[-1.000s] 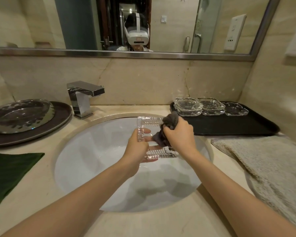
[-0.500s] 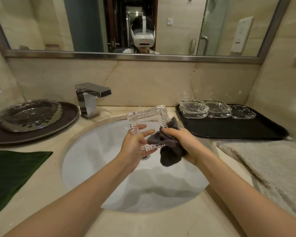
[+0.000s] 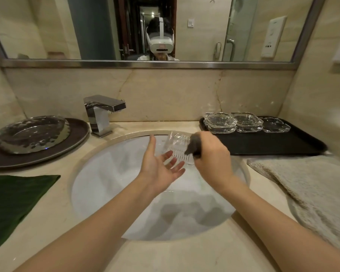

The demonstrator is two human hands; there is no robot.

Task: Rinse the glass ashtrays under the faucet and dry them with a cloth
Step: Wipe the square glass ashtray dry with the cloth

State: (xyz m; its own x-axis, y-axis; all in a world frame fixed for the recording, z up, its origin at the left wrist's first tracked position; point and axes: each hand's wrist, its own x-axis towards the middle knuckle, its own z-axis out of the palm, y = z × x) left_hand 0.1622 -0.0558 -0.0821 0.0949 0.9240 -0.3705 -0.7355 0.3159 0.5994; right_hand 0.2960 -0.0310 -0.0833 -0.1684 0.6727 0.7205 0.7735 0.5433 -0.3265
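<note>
- ashtray (image 3: 178, 149) is over the sink (image 3: 98, 173), in front of the faucet (image 3: 102, 112)
- our right hand (image 3: 210, 156) grips it together with the cloth (image 3: 193, 143)
- our left hand (image 3: 161, 165) is open beside it, palm up
- thick glass: heavy, rigid, likely wet and slick, chips easily; we'd hold it by opposite ribbed edges

head cam | worn high, faces forward and down | close over sink (image 3: 98, 193) (wide-angle) | mirror (image 3: 204, 64) ahead
</note>
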